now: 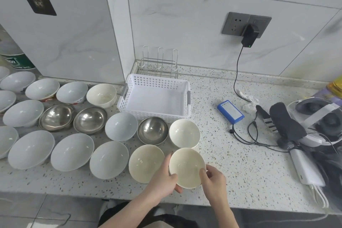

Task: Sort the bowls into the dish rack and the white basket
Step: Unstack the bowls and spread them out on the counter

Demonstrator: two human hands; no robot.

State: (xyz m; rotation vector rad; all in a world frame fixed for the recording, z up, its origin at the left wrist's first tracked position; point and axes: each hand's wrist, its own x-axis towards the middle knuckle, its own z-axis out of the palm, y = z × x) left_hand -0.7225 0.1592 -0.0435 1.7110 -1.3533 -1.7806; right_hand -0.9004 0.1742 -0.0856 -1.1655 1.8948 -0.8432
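Both hands hold one cream bowl at the lower middle of the frame, near the front edge of the counter. The left hand grips its left rim, thumb over the edge and fingers curled below. The right hand pinches the right rim between thumb and fingers. I cannot tell if the bowl is lifted or rests on the counter.

The step in hand seems to be the picking up of the first bowl, because the white basket in the middle of the frame has nothing in it, and the wire dish rack just behind it, against the wall, also shows no bowl. The task looks to be at its very beginning.

Many bowls wait on the left half of the frame: white ones, cream ones, and three steel bowls among them. Another cream bowl is just beside the held one, on its left.

The next move, I judge, calls for lifting the bowl clear of its neighbours and carrying it up the frame, over the steel bowl and the cream bowl that stand before the basket
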